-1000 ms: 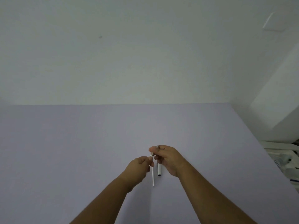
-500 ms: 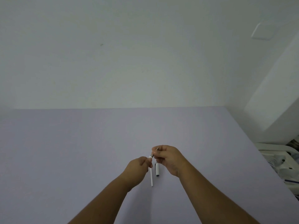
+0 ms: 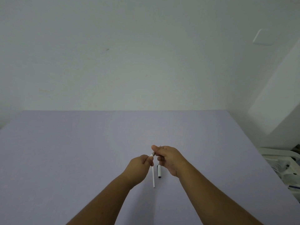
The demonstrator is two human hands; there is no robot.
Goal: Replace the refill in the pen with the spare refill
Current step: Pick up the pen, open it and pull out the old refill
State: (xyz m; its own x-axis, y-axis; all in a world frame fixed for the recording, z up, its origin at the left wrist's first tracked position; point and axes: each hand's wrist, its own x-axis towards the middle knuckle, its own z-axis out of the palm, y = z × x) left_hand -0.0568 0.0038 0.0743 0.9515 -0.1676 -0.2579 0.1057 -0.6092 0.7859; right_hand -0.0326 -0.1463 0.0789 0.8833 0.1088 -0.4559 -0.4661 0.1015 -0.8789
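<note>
The left hand (image 3: 140,163) pinches the top of a white pen (image 3: 153,176) that hangs down over the counter (image 3: 81,151). The right hand (image 3: 168,158) grips the pen's tip end. A cap (image 3: 159,171) lies just beside, on the counter.

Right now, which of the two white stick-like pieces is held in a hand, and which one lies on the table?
The long thin white tube is held by the left hand. The shorter piece with dark ends lies free on the table.
</note>
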